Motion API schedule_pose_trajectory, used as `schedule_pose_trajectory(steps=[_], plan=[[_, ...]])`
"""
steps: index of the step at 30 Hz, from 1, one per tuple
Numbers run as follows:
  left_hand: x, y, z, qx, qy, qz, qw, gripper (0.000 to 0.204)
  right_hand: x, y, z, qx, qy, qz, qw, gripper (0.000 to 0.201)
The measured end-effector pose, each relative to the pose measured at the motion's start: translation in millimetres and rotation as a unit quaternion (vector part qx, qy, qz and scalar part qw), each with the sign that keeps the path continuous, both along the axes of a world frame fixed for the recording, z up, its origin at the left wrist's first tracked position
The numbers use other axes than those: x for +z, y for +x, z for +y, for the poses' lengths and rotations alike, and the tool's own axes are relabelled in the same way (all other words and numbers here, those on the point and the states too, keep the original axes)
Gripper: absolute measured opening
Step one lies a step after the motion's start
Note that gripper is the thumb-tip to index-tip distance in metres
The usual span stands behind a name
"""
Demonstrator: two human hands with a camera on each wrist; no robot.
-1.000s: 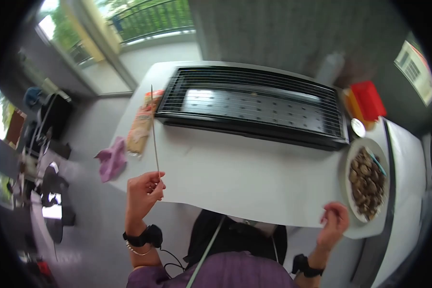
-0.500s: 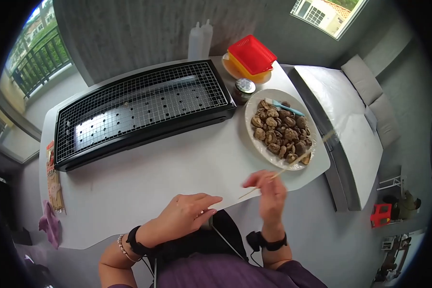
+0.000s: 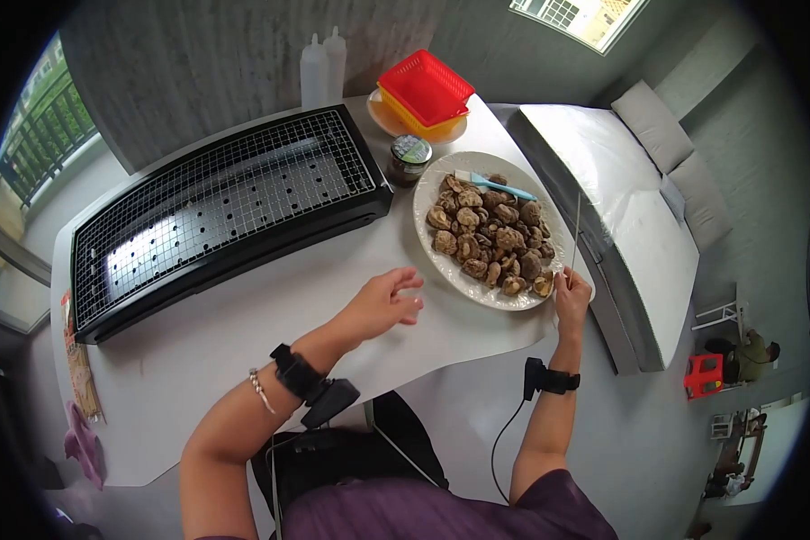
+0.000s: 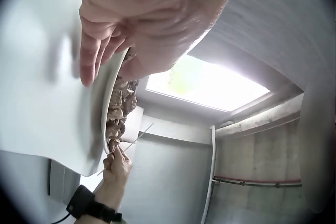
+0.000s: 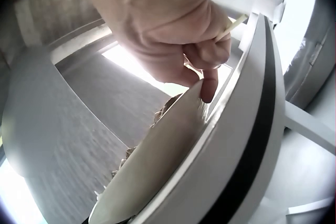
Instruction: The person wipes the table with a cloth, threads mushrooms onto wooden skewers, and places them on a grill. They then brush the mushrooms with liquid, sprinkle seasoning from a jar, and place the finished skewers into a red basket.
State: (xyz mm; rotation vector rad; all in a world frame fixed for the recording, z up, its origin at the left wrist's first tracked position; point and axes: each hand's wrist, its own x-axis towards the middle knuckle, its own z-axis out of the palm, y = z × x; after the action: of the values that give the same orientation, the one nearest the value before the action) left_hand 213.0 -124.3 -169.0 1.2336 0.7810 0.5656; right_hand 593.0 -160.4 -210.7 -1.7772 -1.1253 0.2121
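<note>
A white oval plate (image 3: 426,241) heaped with dried-looking brown mushrooms (image 3: 504,238) lies at the table's right end, a blue-handled brush (image 3: 510,189) resting across the heap. My right hand (image 3: 571,301) grips the plate's near right rim and also holds a thin wooden skewer (image 3: 576,236), which points up and away. In the right wrist view, its fingers close over the rim, and the skewer (image 5: 231,27) sticks out behind them. Left of the plate, my left hand (image 3: 380,306) hovers over the white table, fingers loosely bent and holding nothing.
A long black grill (image 3: 243,256) with a wire mesh fills the table's back left. Behind the plate are a lidded jar (image 3: 410,162), a red basket (image 3: 423,90) and squeeze bottles (image 3: 315,76). A skewer packet (image 3: 83,369) and purple cloth (image 3: 83,445) lie far left; a bed (image 3: 594,180) stands right.
The skewer has passed from my left hand to my right. My right hand has moved to the plate's rim and taken hold; my left has moved forward toward the plate. The view has swung right.
</note>
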Motion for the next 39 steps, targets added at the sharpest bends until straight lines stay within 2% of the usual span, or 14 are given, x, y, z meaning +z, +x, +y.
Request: schedule_pose_trajectory(steps=[5,13,15,16,18,22,24,28,31,33,34,35,36,39], plan=[[1.5,32.5,25.2,0.040,-0.068,-0.080,0.994,0.051,10.7,-16.9,-11.9,-0.008,0.006,0.056,0.998,0.027],[3.2,49.0,17.6,0.136,-0.014,-0.016,0.990,0.046,29.4,-28.9,-33.3,-0.015,-0.036,0.009,0.999,0.030],[7.0,57.9,14.2,0.267,0.264,0.105,0.921,0.036,38.9,-33.7,-41.1,-0.034,0.011,0.007,0.999,0.026],[8.3,64.3,16.7,0.268,0.263,0.105,0.921,0.036,43.8,-37.2,-44.7,-0.051,0.058,0.004,0.997,0.024],[13.4,80.6,25.1,0.224,0.511,0.133,0.819,0.028,55.9,-51.4,-58.9,-0.013,0.070,0.088,0.994,0.019],[16.3,118.8,47.4,0.163,0.561,0.121,0.803,0.024,66.0,-85.1,-76.8,0.045,0.087,0.193,0.976,0.014],[13.1,133.0,62.2,0.128,0.668,0.120,0.723,0.026,68.5,-96.6,-80.0,0.056,0.080,0.206,0.974,0.013],[14.0,136.4,73.4,0.049,0.663,0.154,0.731,0.027,67.1,-110.7,-90.3,0.090,0.085,0.271,0.955,0.014],[20.7,136.4,74.9,0.026,0.648,0.160,0.744,0.032,62.9,-118.1,-88.9,0.113,0.082,0.254,0.957,0.012],[25.9,127.5,68.8,0.093,0.456,0.025,0.885,0.031,62.4,-125.1,-89.5,0.127,0.096,0.247,0.956,0.014],[35.2,118.7,63.8,0.093,0.458,0.029,0.884,0.031,66.5,-130.8,-90.2,0.128,0.082,0.239,0.959,0.017],[49.1,106.6,56.9,0.075,0.248,-0.068,0.964,0.032,69.8,-136.2,-90.9,0.130,0.069,0.232,0.961,0.021],[57.4,94.9,51.1,0.056,0.022,-0.160,0.985,0.033,71.5,-139.9,-92.0,0.135,0.070,0.239,0.959,0.021],[58.1,61.3,38.6,0.054,-0.128,-0.316,0.939,0.034,75.2,-152.0,-92.4,0.185,0.044,0.189,0.963,0.026]])
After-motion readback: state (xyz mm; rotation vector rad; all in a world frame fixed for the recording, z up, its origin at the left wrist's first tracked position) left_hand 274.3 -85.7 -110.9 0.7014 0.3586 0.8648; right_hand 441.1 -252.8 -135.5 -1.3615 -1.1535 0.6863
